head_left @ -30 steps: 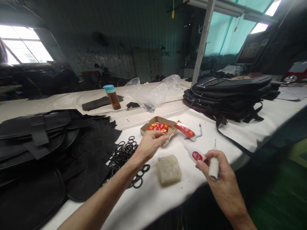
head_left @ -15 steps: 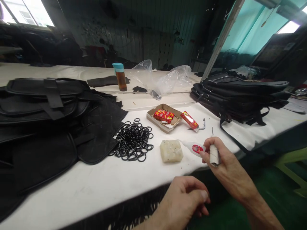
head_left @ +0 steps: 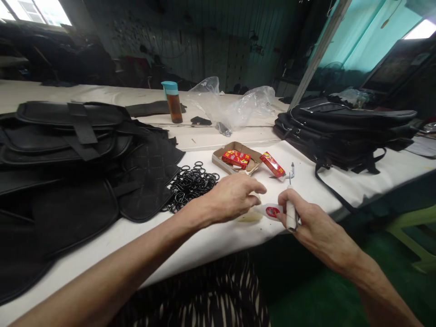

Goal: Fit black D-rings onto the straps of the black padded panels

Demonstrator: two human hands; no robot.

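Near the table's front edge, the right hand (head_left: 308, 215) has its fingers clamped on a small bottle (head_left: 272, 212) and on a wrapped handle (head_left: 291, 217). The left hand (head_left: 233, 197) hovers over a pale block (head_left: 250, 218), thumb and forefinger apart; whether they touch the bottle's nozzle I cannot tell. That edge slants up to the right, with the right wrist out beyond it over the green floor (head_left: 327, 299). A strip of white cover (head_left: 204, 247) leaves room between the left forearm and the edge; at the back, a cardboard box (head_left: 220, 161) and black rings (head_left: 190, 181) sit close to the left hand.

The bottle is translucent, tapered, with an oval red label; the handle is a pale cylinder ending in a thin metal spike. The block, mostly covered, looks yellowish and dull. The rings are glossy loops in a tangled heap. Glossy red packets (head_left: 236, 158) lie in the shallow box; another red packet (head_left: 272, 164) leans outside, touching its corner, beside a bent metal tool (head_left: 292, 170). Soft black bags (head_left: 143, 181) bulge at left.
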